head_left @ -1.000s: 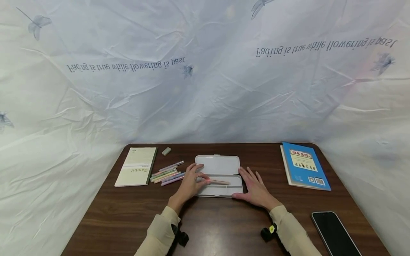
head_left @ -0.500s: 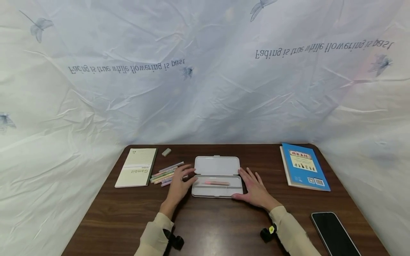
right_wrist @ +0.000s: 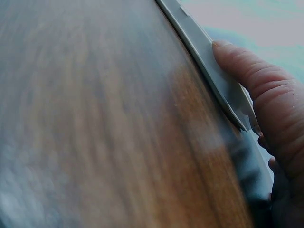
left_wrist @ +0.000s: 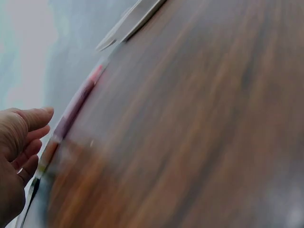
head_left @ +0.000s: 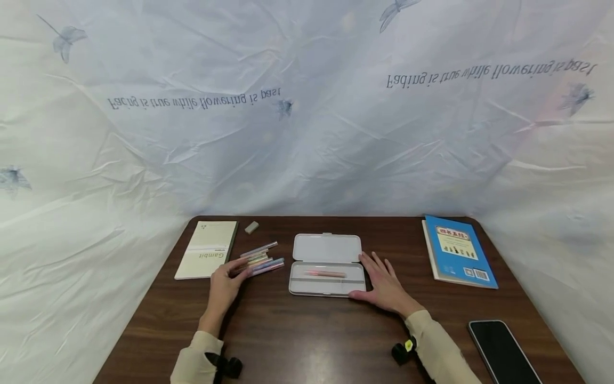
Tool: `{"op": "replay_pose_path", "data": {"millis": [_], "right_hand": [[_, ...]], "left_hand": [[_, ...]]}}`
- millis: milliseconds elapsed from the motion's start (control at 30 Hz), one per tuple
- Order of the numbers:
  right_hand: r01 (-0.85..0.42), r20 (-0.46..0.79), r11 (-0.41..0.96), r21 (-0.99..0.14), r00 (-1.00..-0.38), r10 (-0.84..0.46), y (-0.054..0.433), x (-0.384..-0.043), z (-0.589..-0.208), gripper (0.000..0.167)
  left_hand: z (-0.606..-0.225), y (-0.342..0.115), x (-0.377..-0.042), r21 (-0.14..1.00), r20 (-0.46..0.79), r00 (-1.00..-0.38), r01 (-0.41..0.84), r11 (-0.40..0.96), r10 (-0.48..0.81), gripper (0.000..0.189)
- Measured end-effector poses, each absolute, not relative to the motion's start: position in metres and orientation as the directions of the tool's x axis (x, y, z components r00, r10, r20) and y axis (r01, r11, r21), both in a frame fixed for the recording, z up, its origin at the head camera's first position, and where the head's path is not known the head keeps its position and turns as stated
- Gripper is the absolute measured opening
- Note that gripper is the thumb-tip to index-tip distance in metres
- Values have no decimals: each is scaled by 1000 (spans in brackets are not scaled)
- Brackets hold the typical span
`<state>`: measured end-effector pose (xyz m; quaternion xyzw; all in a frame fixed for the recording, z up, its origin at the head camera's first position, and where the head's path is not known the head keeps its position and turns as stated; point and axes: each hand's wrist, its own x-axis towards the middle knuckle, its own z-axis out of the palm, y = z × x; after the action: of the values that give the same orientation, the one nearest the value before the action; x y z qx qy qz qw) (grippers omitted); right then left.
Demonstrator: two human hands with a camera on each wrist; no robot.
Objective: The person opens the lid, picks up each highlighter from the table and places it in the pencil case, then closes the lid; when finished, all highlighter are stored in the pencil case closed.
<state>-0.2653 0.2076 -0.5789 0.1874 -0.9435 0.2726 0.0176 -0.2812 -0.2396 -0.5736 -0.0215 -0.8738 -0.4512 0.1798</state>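
Note:
My left hand (head_left: pixel 225 282) is at the pile of pens (head_left: pixel 261 260), its bent fingers reaching over their left ends. In the left wrist view, thumb and fingers (left_wrist: pixel 40 116) stand apart beside a purple pen (left_wrist: pixel 76 102), not closed round it. A white pencil case (head_left: pixel 307 289) lies with its lid raised back in the middle of the table. One pinkish pen (head_left: pixel 326 273) lies in its rear compartment. My right hand (head_left: pixel 384 285) rests at the case's right end, fingers spread and fairly straight. In the right wrist view its thumb (right_wrist: pixel 237 59) touches the front side of the case (right_wrist: pixel 209 64).
A cream notebook (head_left: pixel 203 250) lies left of the pens, with a small eraser (head_left: pixel 251 228) behind them. On the right are a blue book (head_left: pixel 458 250) and a phone (head_left: pixel 503 352). A pale printed sheet (head_left: pixel 307 160) hangs behind the dark wooden table (head_left: pixel 307 330).
My left hand let go of the pinkish pen inside the case, then moved left to the pen pile. The case shifted slightly left, then stayed. My right hand kept its place at the case.

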Motion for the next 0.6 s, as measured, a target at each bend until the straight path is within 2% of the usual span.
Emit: {"op": "replay_pose_path", "data": {"millis": [333,600], "right_hand": [[-344,112,772,-535,-934,-339,208,-268,-575,111],[-344,97,780,-524,-933,-346,209,-269,-577,110]], "left_hand": [[-576,-249,-281,761,372,-922,234,605,-112,28],[-583,-249,-272,729,364,-922,193,656,-134,22]]}}
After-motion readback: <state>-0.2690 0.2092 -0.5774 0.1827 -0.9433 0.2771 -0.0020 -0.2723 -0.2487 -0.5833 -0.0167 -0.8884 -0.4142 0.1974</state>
